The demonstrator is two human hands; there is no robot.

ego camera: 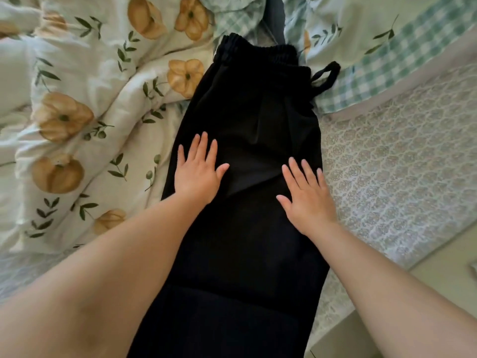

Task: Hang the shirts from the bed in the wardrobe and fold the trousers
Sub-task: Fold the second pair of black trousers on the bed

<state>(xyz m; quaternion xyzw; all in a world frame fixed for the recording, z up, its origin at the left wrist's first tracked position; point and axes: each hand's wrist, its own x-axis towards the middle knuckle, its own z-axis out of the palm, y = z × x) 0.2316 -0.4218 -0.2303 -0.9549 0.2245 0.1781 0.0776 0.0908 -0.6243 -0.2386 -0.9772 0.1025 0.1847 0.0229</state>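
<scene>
Smoothing before the fold. The black trousers (247, 112) lie lengthwise on the bed, with the waistband (258, 49) at the far end and the legs running toward the person and out of view below. They rest between the floral duvet (77, 99) and the bare mattress (387, 164). The left hand (197, 174) and right hand (307, 197) both lie flat on the cloth, fingers straight and spread, grasping nothing. Done well, I judge, the palms sweep outward from the middle, flatten the ridge between them, and the stray drawstring (325, 73) is tucked in before folding.
</scene>
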